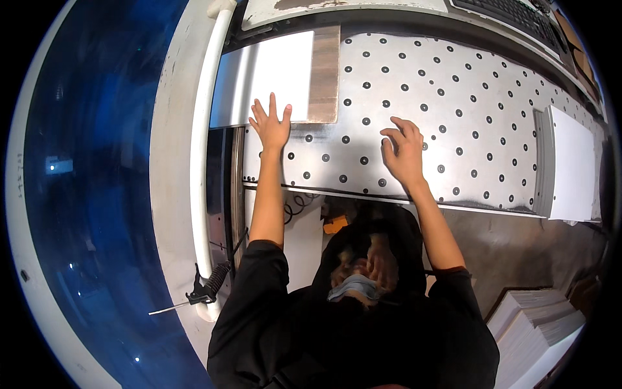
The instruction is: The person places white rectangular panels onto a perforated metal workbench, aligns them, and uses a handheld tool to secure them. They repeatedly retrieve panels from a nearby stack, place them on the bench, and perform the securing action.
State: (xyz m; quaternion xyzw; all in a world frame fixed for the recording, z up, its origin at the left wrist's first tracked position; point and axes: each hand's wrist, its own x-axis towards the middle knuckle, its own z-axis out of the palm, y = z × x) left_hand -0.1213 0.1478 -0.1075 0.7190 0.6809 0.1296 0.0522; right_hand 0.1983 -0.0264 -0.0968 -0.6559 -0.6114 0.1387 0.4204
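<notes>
Two hands out over the metal surface (pixel 466 97) — a pale steel bed dotted all over with small dark round inserts. I note both grips empty. My left hand (pixel 271 124) lies flat, fingers spread wide, fingertips touching the near edge of the white sheet stack (pixel 282 71); nothing is clasped, only pressed. My right hand (pixel 403 150) rests further right on bare metal, fingers half curled and loose, holding nothing, well apart from the stack.

The stack sits at the far left corner of the surface, directly ahead of the left hand. Its long axis runs away from me, toward the far edge. A brown board strip (pixel 324 74), woodgrain or card, lies along its right side, touching it, same direction. The left hand is plainly the nearer one; the right would have to cross left and forward to reach it.

Other paper goods, by place:
- second white stack (pixel 571 162) at the far right end of the surface, tall rectangle, set against an upright metal stop.
- pile of white sheets (pixel 534 318) low at right, off the surface, edges fanned slightly — plain, no label that I can make out.
- small orange object (pixel 335 225) under the near edge, kind unclear.

White rail (pixel 207 129) runs along the left side; a black clamp (pixel 207 288) grips its lower end. Blue curved panel (pixel 91 194) beyond. Keyboard (pixel 512 14) at far top right.
</notes>
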